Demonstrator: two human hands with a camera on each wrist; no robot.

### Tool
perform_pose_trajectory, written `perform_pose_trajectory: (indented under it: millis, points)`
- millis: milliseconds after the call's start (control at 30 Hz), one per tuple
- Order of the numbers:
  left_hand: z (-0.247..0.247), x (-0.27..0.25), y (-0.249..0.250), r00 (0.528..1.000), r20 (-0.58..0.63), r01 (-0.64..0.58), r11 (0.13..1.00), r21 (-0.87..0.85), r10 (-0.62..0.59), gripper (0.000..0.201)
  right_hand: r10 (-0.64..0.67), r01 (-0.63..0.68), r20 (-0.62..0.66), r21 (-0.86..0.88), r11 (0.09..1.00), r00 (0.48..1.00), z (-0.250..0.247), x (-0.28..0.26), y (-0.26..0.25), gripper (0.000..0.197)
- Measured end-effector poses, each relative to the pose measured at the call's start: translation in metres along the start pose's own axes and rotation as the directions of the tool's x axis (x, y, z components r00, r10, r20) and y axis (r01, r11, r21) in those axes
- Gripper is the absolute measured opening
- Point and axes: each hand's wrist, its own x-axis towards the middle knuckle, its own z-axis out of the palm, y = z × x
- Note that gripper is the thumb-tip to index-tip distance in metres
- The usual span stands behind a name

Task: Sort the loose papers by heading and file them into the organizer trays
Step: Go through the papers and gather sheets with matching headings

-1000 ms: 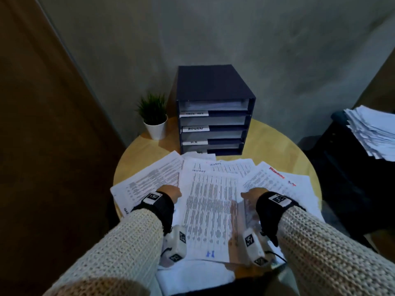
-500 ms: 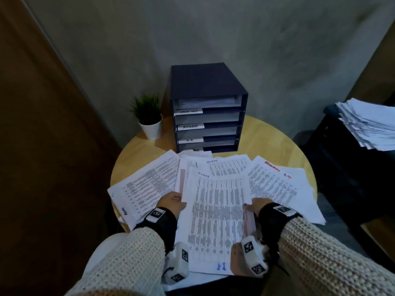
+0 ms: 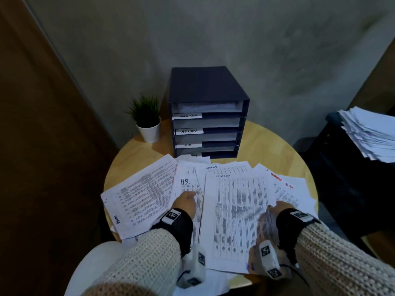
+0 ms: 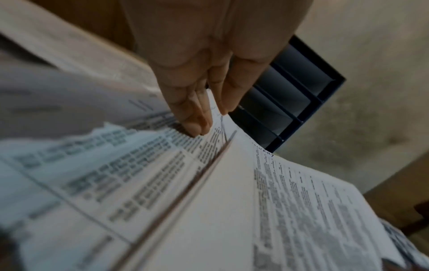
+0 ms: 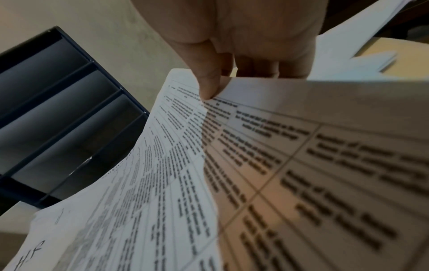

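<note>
The right hand point(image 3: 277, 208) pinches the edge of the Security sheet point(image 3: 237, 212) between thumb and fingers. The left hand point(image 3: 186, 202) presses straight fingers on the HR sheet point(image 3: 184, 184) just beside it. Beyond both hands stands the organizer point(image 3: 208, 116) on the worktop point(image 3: 275, 150).

We see a round, pale wooden worktop point(image 3: 275, 146) set against a grey wall. At its far side stands a dark blue organizer point(image 3: 208, 112) with stacked trays, its labels facing us. Just beside it on the left sits a small green plant in a white pot point(image 3: 148, 121). The near half of the worktop lies under loose papers point(image 3: 237, 206), fanned and overlapping, some hanging past the near rim. One sheet point(image 3: 186, 184) is headed "H.R", two others "SECURITY".
</note>
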Motion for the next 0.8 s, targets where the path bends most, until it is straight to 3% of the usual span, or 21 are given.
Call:
perform_pose_trajectory:
  millis: [100, 200, 267, 367, 467, 567, 800]
  points:
    - [0.009, -0.001, 0.007, 0.996, 0.089, 0.004, 0.997, -0.076, 0.003, 0.033, 0.008, -0.009, -0.026, -0.05, 0.999, 1.0, 0.002, 0.012, 0.003, 0.051]
    - [0.018, 0.002, 0.02, 0.998, 0.064, 0.035, 0.996, -0.081, -0.03, 0.015, -0.04, 0.047, 0.041, -0.199, 0.979, 0.998, 0.001, 0.018, 0.005, 0.05]
    - [0.021, 0.004, 0.023, 0.995, 0.076, 0.081, 0.989, -0.125, -0.072, 0.023, -0.039, 0.051, 0.066, -0.195, 0.979, 0.997, 0.002, 0.019, 0.006, 0.047]
    - [0.032, 0.009, 0.028, 0.984, 0.09, 0.156, 0.986, -0.053, -0.151, 0.02, -0.085, 0.095, 0.061, -0.19, 0.977, 0.995, 0.003, 0.025, 0.01, 0.045]
    - [0.034, 0.01, 0.036, 0.993, 0.07, 0.081, 0.983, 0.166, -0.094, 0.042, -0.051, 0.064, 0.075, -0.19, 0.98, 0.996, 0.004, 0.028, 0.012, 0.049]
    - [0.032, 0.009, 0.043, 0.999, 0.039, 0.024, 0.954, 0.299, -0.037, 0.045, -0.065, 0.084, 0.094, -0.207, 0.975, 0.993, 0.002, 0.028, 0.014, 0.051]
    - [0.013, 0.002, 0.038, 0.993, -0.111, 0.014, 0.933, 0.361, 0.027, 0.036, -0.104, 0.121, 0.093, -0.204, 0.972, 0.99, -0.003, 0.021, 0.005, 0.043]
